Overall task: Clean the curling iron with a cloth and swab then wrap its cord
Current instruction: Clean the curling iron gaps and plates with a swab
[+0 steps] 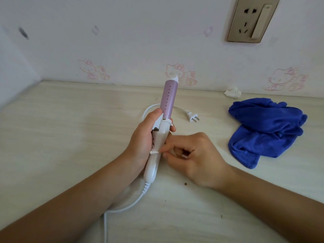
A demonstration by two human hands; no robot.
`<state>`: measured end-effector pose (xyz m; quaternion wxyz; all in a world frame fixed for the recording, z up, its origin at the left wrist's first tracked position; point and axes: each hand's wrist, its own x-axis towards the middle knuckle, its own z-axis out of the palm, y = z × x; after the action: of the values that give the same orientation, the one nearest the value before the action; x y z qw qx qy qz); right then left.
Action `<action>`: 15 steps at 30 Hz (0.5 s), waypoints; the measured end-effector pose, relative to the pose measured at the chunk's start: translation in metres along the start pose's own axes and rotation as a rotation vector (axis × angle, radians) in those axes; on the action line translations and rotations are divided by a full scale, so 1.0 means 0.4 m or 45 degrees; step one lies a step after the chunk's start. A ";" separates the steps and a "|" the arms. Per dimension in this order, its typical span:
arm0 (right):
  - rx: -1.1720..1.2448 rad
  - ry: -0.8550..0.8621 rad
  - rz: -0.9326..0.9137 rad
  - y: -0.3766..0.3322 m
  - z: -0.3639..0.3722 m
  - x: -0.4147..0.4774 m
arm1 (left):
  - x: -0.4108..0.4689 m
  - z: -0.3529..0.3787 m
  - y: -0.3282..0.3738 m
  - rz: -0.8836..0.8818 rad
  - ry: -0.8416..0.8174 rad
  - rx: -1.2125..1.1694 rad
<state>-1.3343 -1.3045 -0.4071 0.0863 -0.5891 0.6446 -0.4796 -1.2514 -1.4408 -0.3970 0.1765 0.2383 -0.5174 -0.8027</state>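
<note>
Above the pale wooden surface (70, 137), the left hand (142, 139) grips the curling iron (158, 137) by its white handle, lilac barrel tilted up toward the wall. Pinched in the right hand (198, 160), a cotton swab (154, 152) touches the handle's side. White cord (126, 206) trails off to a plug (192, 117) (unplugged), while a crumpled blue cloth (264, 130) lies well apart to the right.

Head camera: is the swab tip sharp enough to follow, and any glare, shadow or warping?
Head view: even light, faint shadows; the white cotton swab, pinched by the right hand, is small but distinct against the white-and-lilac curling iron in the left hand; mild sheen on its handle; the beige wall socket looks skewed by the wide angle.
</note>
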 end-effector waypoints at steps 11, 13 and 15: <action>-0.058 -0.045 -0.009 -0.019 -0.002 -0.011 | -0.005 0.005 -0.005 0.039 -0.014 -0.009; -0.052 0.079 0.039 -0.011 -0.016 0.002 | -0.005 0.005 -0.005 0.047 0.024 0.027; -0.044 0.064 0.051 -0.006 -0.019 0.001 | -0.007 0.004 -0.008 0.042 0.046 0.011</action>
<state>-1.3380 -1.3003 -0.4011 0.0696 -0.5655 0.6663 -0.4812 -1.2501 -1.4370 -0.3988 0.1982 0.2450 -0.5214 -0.7930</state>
